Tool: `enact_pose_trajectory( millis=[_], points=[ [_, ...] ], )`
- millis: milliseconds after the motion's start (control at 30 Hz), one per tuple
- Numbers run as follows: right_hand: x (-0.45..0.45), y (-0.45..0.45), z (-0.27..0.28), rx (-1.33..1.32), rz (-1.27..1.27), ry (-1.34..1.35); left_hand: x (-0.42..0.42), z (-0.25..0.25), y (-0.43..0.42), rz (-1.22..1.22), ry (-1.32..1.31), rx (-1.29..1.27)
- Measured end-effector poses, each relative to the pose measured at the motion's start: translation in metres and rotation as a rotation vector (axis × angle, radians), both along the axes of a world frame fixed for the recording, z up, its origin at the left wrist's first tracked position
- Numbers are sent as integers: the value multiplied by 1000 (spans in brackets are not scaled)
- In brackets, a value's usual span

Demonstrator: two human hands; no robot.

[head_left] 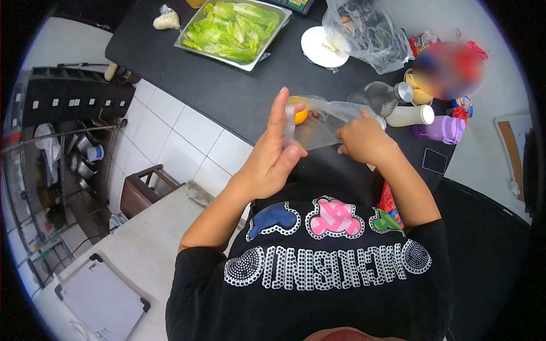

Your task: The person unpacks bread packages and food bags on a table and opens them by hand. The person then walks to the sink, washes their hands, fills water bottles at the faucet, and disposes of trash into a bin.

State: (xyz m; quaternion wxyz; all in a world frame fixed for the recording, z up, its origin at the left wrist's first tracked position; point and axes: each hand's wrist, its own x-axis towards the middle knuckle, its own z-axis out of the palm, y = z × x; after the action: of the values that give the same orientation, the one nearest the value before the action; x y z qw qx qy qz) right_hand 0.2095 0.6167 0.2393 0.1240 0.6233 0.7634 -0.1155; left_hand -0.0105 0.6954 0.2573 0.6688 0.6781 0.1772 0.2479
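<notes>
A clear plastic bag (321, 132) is stretched between my two hands above the black table's near edge. My left hand (266, 156) holds the bag's left edge, its index finger pointing up and its thumb apart; the other fingers are partly hidden by the bag. My right hand (364, 139) grips the bag's right side with bent fingers. A round orange-yellow thing (301, 117) shows by my left fingers; whether it lies inside the bag or behind it, I cannot tell. A small dark brown piece beside it is too blurred to name.
On the black table (227, 85) stand a metal tray of lettuce (253, 63), a white lid (324, 48), a plastic bag of food (369, 37), a glass bottle (375, 96), a purple bottle (441, 131) and a phone (434, 161). A cutting board (102, 301) lies lower left.
</notes>
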Motion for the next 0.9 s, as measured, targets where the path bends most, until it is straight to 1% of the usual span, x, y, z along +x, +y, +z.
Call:
enact_pose_trajectory(
  millis=[33, 133, 233, 300, 333, 367, 400, 433, 500, 533, 600, 633, 667, 767, 867, 900],
  points=[
    [-1, -3, 3, 78, 13, 89, 0, -1, 1, 1, -7, 13],
    [-29, 22, 14, 382, -137, 712, 2, -4, 4, 9, -11, 25],
    [-32, 52, -16, -81, -338, 523, 3, -6, 4, 26, 31, 35],
    [-29, 68, -22, -305, -287, 317, 4, -7, 4, 27, 86, -5],
    [-23, 72, -48, -274, -451, 365, 5, -9, 4, 25, 120, -34],
    [-16, 74, -95, -240, -612, 411, 8, -24, 9, 50, 139, 238],
    [-12, 76, -131, -209, -774, 458, 14, -51, 17, 77, 157, 508],
    [-7, 76, -152, -103, -680, 433, 22, -78, 23, 105, 172, 778],
    [-7, 79, -177, 99, -491, 379, 32, -121, 28, 113, 462, 820],
    [-11, 80, -179, 38, -528, 488, 38, -126, 30, 115, 609, 837],
    [-16, 85, -182, -79, -601, 705, 51, -129, 39, 95, 793, 820],
    [-17, 83, -199, -3, -560, 714, 57, -128, 43, 85, 883, 810],
    [-15, 76, -229, 72, -518, 722, 62, -129, 46, 88, 922, 797],
    [-14, 68, -244, 49, -534, 670, 55, -129, 56, 97, 1027, 761],
    [-1, 70, -237, -37, -543, 556, 49, -124, 62, 113, 1068, 752],
    [-1, 67, -191, -43, -547, 525, 46, -122, 63, 106, 1066, 738]
  ],
)
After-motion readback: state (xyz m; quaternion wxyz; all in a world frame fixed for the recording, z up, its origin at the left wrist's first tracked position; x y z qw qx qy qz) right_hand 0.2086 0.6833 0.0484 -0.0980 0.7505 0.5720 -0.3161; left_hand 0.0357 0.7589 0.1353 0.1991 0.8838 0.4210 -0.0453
